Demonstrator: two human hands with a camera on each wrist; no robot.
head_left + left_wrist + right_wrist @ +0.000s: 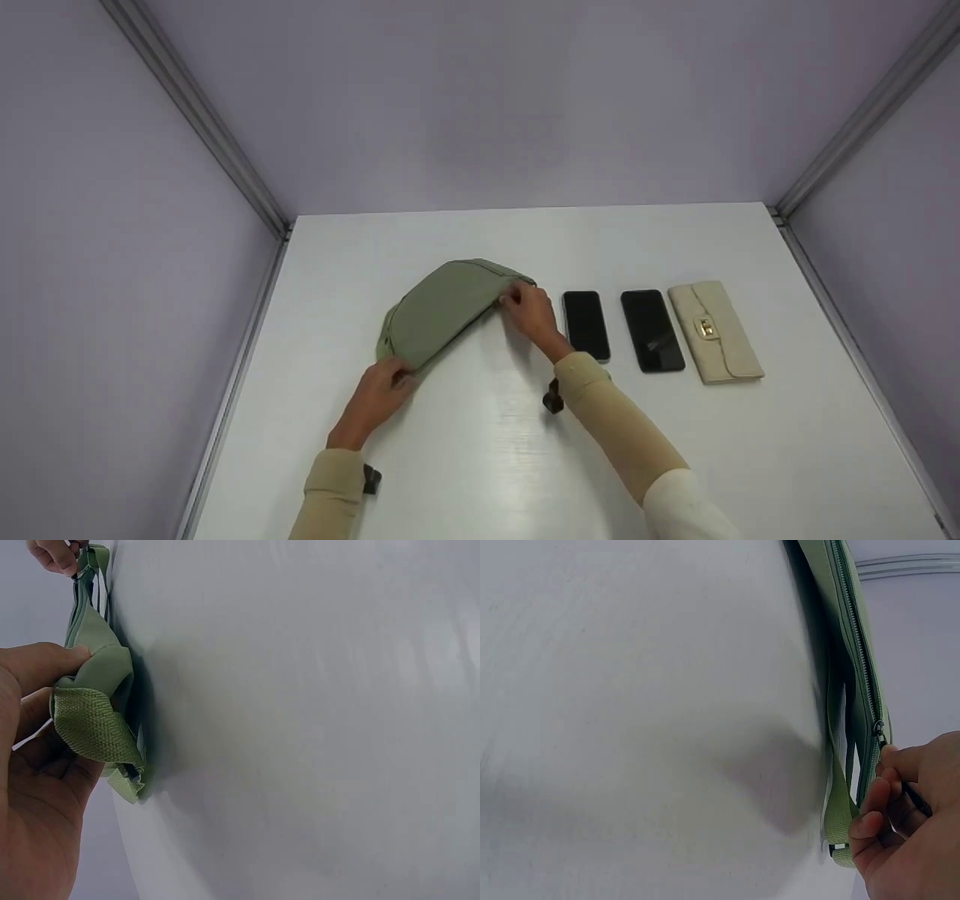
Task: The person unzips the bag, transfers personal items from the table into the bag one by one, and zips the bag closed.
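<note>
1. A green bag (pixel 442 307) lies on the white table (pixel 480 450), a bit left of the middle. It is soft cloth, shaped like a half moon, and it sits slanted.
2. The left hand (pixel 379 394) is at the bag's near left end. In the left wrist view, its thumb and fingers (pixel 52 664) pinch that end, right by a folded green woven strap (pixel 94 727).
3. The right hand (pixel 529 307) is at the bag's far right end. In the right wrist view, its fingers (pixel 885 787) pinch the little zipper pull (pixel 881 736) at the end of the zipper (pixel 855 630), which looks closed along the part that shows.
4. So the bag sits between the two hands, with one hand holding each end.
5. Thin green straps (pixel 840 765) hang down beside the zipper, close to the right hand.
6. Just right of the right hand lies a small black phone (pixel 586 325). Beside that is a bigger black phone (pixel 652 330). Both have dark screens.
7. Next to the bigger phone lies a cream wallet (pixel 716 331) with a gold clasp (pixel 704 327).
8. The three things lie in a row, near each other but not touching.
9. No words or brand names can be read on any of them.
10. Both arms wear tan sleeves (pixel 622 427). Pale purple walls (pixel 525 105) stand around the table.
</note>
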